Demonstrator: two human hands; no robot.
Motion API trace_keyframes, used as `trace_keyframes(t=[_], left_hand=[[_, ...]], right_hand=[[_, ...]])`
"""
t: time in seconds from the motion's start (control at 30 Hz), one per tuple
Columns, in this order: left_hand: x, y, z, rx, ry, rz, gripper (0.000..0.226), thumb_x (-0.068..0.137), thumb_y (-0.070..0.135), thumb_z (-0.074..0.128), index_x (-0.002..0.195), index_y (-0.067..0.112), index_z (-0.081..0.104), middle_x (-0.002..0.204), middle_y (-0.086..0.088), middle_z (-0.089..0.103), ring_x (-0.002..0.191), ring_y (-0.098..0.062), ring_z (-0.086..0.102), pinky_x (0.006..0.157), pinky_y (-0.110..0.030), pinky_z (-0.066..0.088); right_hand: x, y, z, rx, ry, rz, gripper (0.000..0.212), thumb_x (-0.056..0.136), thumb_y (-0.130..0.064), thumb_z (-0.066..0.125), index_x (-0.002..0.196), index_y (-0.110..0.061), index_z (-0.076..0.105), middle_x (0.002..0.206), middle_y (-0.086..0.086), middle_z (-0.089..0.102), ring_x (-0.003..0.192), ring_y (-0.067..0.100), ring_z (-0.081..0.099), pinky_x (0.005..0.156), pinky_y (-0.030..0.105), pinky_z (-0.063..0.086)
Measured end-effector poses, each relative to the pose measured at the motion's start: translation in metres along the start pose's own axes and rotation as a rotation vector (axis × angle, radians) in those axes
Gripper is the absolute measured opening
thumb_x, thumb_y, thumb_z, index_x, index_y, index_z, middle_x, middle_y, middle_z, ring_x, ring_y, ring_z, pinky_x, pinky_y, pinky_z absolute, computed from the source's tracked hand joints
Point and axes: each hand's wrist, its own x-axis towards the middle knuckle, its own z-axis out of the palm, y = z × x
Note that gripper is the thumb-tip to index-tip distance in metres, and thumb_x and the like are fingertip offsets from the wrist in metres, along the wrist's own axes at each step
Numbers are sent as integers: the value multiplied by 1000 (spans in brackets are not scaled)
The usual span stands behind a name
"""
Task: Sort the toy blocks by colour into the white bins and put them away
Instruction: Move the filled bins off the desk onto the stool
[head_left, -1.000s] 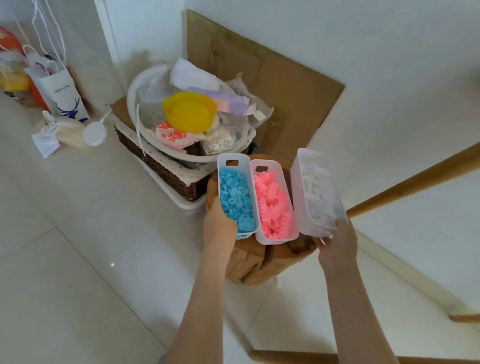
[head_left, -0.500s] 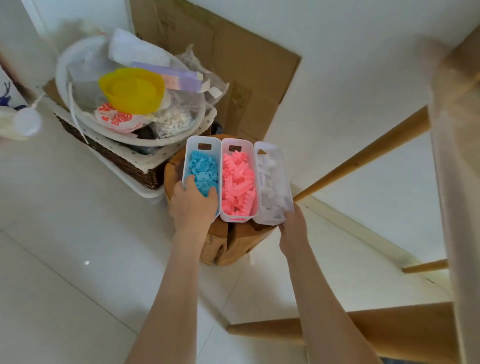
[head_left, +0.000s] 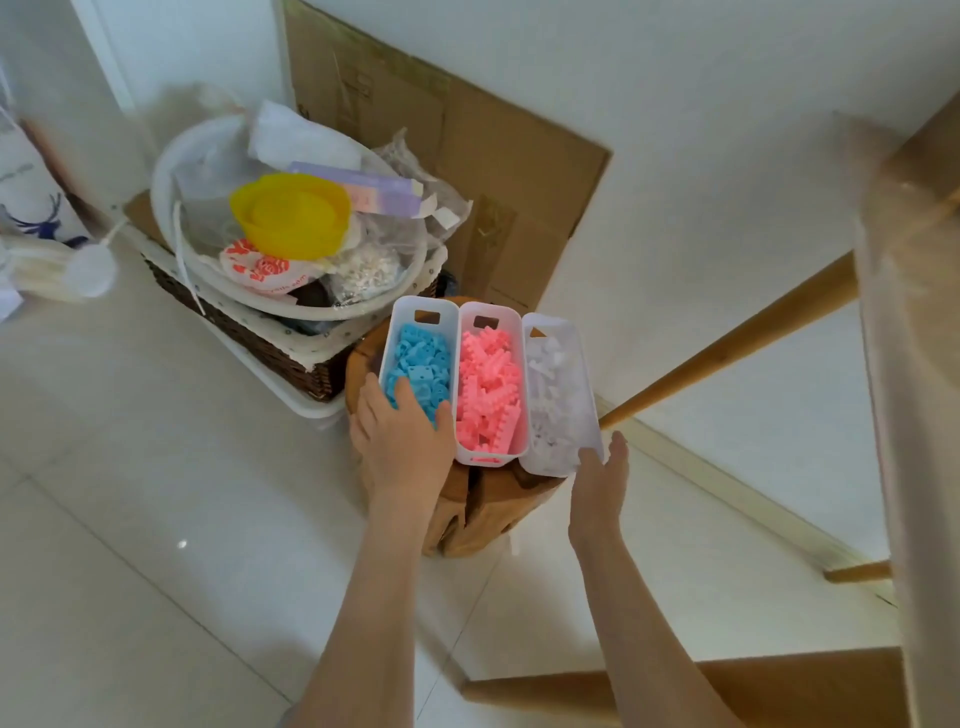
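Observation:
Three white bins stand side by side on a wooden stump (head_left: 488, 514). The left bin (head_left: 415, 304) holds blue blocks (head_left: 423, 358), the middle bin (head_left: 488, 312) pink blocks (head_left: 488, 384), and the right bin (head_left: 582, 364) white blocks (head_left: 553, 405). My left hand (head_left: 405, 441) grips the near end of the blue bin, with fingers over its rim and the thumb by the pink bin. My right hand (head_left: 597, 483) is flat, its straight fingertips at the near right corner of the white-block bin.
A wicker basket (head_left: 249, 332) stands left of the stump and carries a white basin with a yellow bowl (head_left: 291, 215) and bags. Flat cardboard (head_left: 467, 145) leans on the wall behind. Wooden furniture legs (head_left: 727, 343) and a rail (head_left: 545, 691) cross the right and near floor.
The white-block bin was tilted in my right hand and now lies on the stump beside the pink bin. My right hand has let go of it. My left hand stays on the blue bin.

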Motion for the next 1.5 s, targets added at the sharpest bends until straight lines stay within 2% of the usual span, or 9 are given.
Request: trace_keyframes(t=[0.13, 0.33, 0.43, 0.6, 0.77, 0.87, 1.1, 1.33, 1.5], left_hand=[[-25, 14, -20, -60, 70, 32, 54, 96, 44, 37, 142, 18, 28, 150, -9, 24, 137, -26, 25, 108, -42, 33], [-84, 39, -76, -317, 105, 99, 32, 98, 28, 43, 125, 14, 51, 125, -4, 53, 114, -19, 51, 88, -30, 44], [-106, 46, -114, -449, 75, 40, 24, 98, 25, 43, 115, 15, 57, 113, -4, 63, 101, -18, 59, 81, -29, 48], [-147, 68, -160, -437, 162, 73, 23, 98, 22, 44, 113, 13, 59, 112, -6, 65, 103, -20, 60, 74, -19, 37], [-192, 103, -189, -401, 210, 194, 25, 96, 14, 43, 115, 18, 59, 109, -6, 66, 105, -24, 59, 77, -26, 39], [-215, 110, -201, -368, 255, 183, 32, 95, 9, 40, 122, 18, 54, 113, -7, 65, 106, -25, 57, 70, -24, 32], [-248, 108, -218, -345, 269, 137, 31, 98, 12, 36, 119, 16, 58, 117, -5, 63, 107, -22, 56, 72, -23, 35], [-268, 96, -243, -324, 357, 72, 29, 98, 12, 37, 115, 11, 61, 113, -9, 65, 103, -26, 58, 72, -25, 36], [-296, 133, -251, -451, 345, 183, 31, 98, 12, 34, 117, 12, 60, 116, -7, 63, 104, -22, 56, 72, -24, 35]], right_hand=[[-44, -24, 3, -206, 86, -278, 66, 88, -5, 45, 145, -26, 20, 152, -3, 20, 140, 19, 18, 112, 46, 29], [-138, -55, 17, -229, -180, -518, 45, 97, -29, 40, 139, -34, 24, 146, -10, 28, 135, 9, 26, 114, 37, 28], [-183, -84, -3, -34, -389, -438, 46, 97, -14, 39, 140, -29, 29, 136, -15, 34, 124, -1, 34, 105, 18, 32], [-233, -113, -51, 46, -561, -438, 39, 98, -12, 34, 134, -26, 42, 134, -6, 49, 120, 4, 47, 103, 26, 40], [-265, -133, -106, 148, -628, -556, 30, 101, -14, 30, 126, -14, 48, 110, -1, 60, 90, -8, 56, 77, 10, 45], [-277, -138, -128, 120, -768, -489, 32, 103, -18, 29, 129, -24, 46, 108, -16, 57, 88, -21, 52, 73, 0, 40], [-299, -143, -137, 205, -802, -325, 37, 99, -11, 31, 126, -22, 53, 118, 2, 59, 105, 10, 56, 71, 14, 48], [-326, -154, -140, 172, -849, -313, 34, 96, -8, 30, 111, -18, 58, 93, -6, 60, 88, 4, 55, 77, 21, 47], [-324, -181, -170, 215, -776, -397, 31, 94, -5, 30, 100, -13, 60, 81, 5, 60, 73, 14, 57, 59, 25, 46]])
